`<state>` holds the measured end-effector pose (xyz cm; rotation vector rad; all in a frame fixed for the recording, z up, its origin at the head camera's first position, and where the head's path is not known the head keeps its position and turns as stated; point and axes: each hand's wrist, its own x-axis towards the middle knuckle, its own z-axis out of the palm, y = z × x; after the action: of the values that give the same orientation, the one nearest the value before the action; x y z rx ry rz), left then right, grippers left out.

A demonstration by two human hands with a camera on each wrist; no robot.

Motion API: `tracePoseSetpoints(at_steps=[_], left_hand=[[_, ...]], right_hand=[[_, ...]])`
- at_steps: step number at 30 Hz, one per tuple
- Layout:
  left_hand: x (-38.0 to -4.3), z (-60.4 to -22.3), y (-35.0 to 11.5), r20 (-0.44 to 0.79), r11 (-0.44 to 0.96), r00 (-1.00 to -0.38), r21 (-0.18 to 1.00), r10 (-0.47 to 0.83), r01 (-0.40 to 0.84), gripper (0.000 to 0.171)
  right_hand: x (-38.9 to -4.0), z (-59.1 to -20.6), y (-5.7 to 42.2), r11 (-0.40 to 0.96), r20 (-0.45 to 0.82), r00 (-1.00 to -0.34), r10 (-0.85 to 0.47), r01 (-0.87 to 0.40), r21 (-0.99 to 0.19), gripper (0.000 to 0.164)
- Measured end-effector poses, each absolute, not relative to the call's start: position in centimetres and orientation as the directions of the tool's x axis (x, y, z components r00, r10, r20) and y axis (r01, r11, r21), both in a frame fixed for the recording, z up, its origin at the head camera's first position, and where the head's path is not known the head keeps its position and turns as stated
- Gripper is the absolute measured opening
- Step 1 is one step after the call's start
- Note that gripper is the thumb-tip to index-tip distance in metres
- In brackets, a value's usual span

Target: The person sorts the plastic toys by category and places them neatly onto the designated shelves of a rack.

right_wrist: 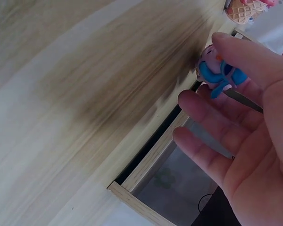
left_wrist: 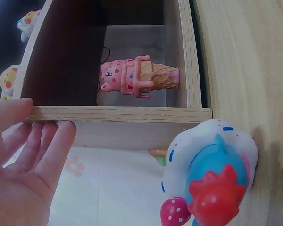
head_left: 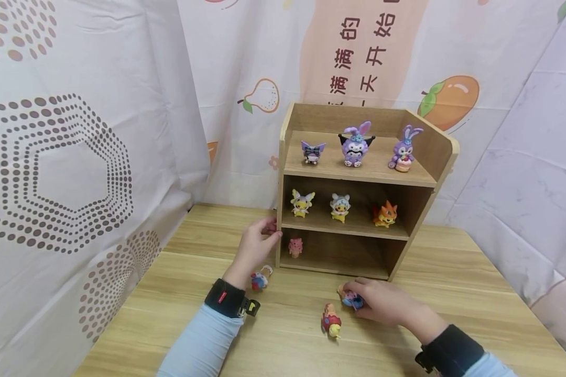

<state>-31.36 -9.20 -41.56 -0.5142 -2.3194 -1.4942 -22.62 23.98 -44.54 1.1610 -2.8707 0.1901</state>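
My left hand (head_left: 256, 242) grips the left side panel of a small wooden shelf (head_left: 349, 177), thumb at the front edge and fingertips on the outer face. In the left wrist view, a pink ice-cream-cone figurine (left_wrist: 127, 75) stands inside the bottom compartment beside that panel. Below my left hand lies a figurine with a blue and red top (head_left: 259, 280). My right hand (head_left: 382, 301) pinches a blue and pink figurine (right_wrist: 216, 70) between thumb and fingers, low over the table in front of the shelf. Next to it lies a red and yellow figurine (head_left: 332, 320).
Three purple figurines, one a bunny with a cake (head_left: 402, 152), stand on the top level. The middle level holds two yellow-and-white figurines (head_left: 302, 203) and an orange one (head_left: 385, 214). A printed curtain (head_left: 245, 63) hangs behind the wooden table (head_left: 207, 230).
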Motion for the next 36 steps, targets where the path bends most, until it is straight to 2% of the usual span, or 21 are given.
tracePoseSetpoints(at_steps=[5, 16, 26, 36], left_hand=[[-31.3, -41.5, -9.2, 0.459, 0.388, -0.88, 0.795, 0.119, 0.467, 0.035], [-31.3, -41.5, -9.1, 0.464, 0.391, -0.878, 0.792, 0.115, 0.469, 0.035], [-31.5, -41.9, -9.2, 0.477, 0.39, -0.872, 0.787, 0.106, 0.478, 0.027], [-31.6, -41.9, -9.2, 0.466, 0.394, -0.878, 0.791, 0.109, 0.468, 0.027]], right_hand=[[-22.7, -44.5, 24.0, 0.705, 0.116, -0.711, -0.694, -0.703, -0.092, 0.046], [-22.8, -43.7, 23.9, 0.664, 0.206, -0.683, -0.701, -0.73, -0.164, 0.03], [-23.0, -43.4, 23.8, 0.642, 0.249, -0.675, -0.694, -0.737, -0.209, 0.017], [-23.3, -42.4, 24.0, 0.64, 0.289, -0.68, -0.673, -0.732, -0.232, 0.021]])
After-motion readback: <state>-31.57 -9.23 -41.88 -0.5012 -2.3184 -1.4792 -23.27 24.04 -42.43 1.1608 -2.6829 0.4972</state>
